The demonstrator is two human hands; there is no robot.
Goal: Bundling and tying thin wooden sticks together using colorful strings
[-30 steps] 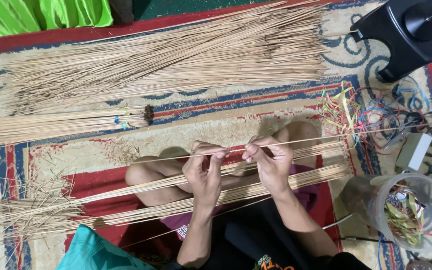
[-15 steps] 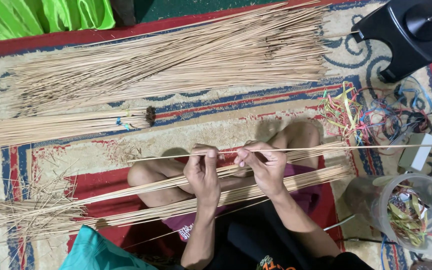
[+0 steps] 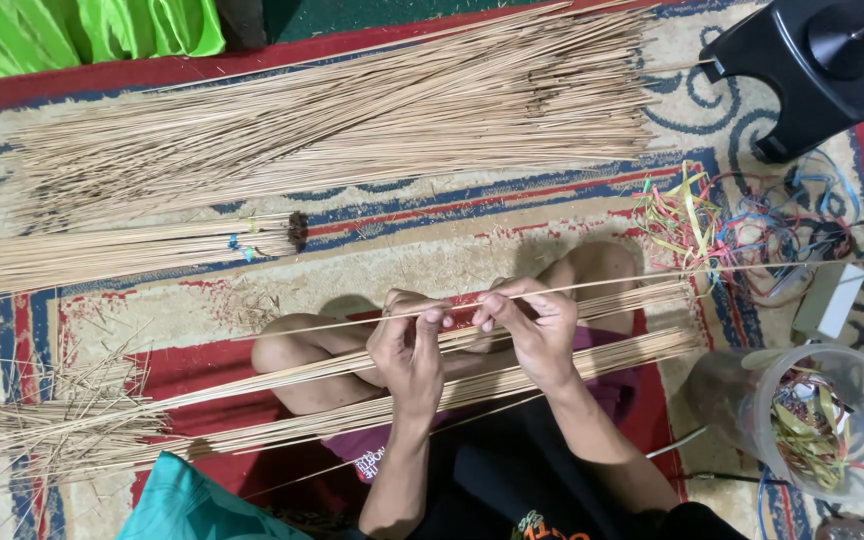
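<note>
A single thin stick (image 3: pixel 592 285) runs level above the lap, pinched by the left hand (image 3: pixel 410 345) and the right hand (image 3: pixel 537 330), each grip closed on it. More sticks (image 3: pixel 282 375) lie across the legs; a loose pile (image 3: pixel 352 115) covers the carpet (image 3: pixel 402 245) beyond.

Bare forearms, black printed shirt (image 3: pixel 512 490), magenta shorts (image 3: pixel 372 450) (small white logo)

We sit on the floor of a home used for handcraft: a patterned carpet (image 3: pixel 432 250) under us, heaps of thin dry sticks (image 3: pixel 352 110) and coloured ties (image 3: pixel 687 215) around.
</note>
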